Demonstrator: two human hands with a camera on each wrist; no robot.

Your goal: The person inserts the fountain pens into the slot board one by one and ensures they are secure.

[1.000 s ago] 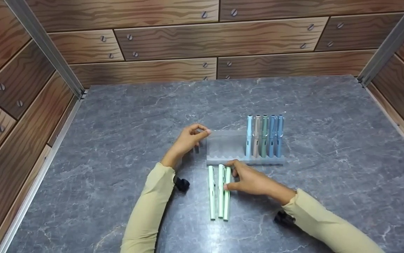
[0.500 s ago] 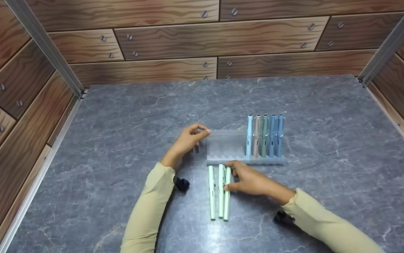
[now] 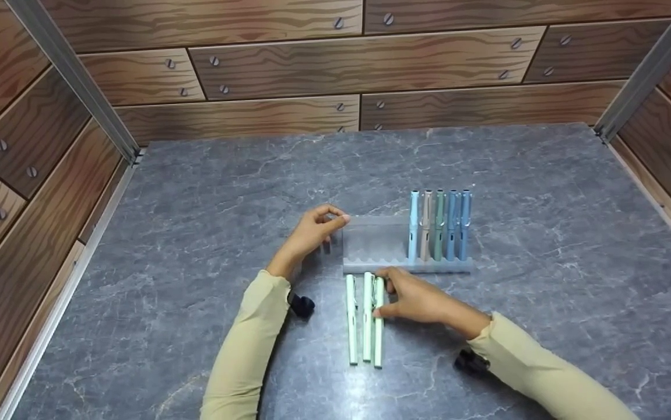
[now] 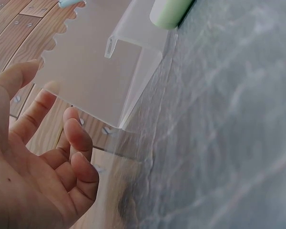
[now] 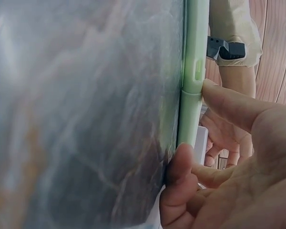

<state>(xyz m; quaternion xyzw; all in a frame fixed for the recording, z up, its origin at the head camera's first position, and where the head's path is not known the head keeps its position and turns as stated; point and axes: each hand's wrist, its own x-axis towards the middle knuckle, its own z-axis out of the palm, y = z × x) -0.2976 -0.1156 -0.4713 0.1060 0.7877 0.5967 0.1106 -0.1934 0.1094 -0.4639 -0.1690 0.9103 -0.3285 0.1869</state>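
A frosted clear pen rack stands mid-table, its front lip notched. My left hand is at the rack's upper left corner, thumb and index finger on either side of the edge in the left wrist view, other fingers curled free. Three mint green pens lie side by side in front of the rack. On the rightmost pen my right hand has its thumb halfway along and its fingers at the far end. The middle pen and left pen lie untouched.
Several pens stand upright in the rack's right part: a light blue pen, a taupe pen, a green pen and blue ones. A grey marbled tabletop lies beneath, with wood-patterned walls around it.
The rightmost green pen has shifted slightly to the right, away from the middle one, with my right thumb on it. My left hand and the rack have stayed put.
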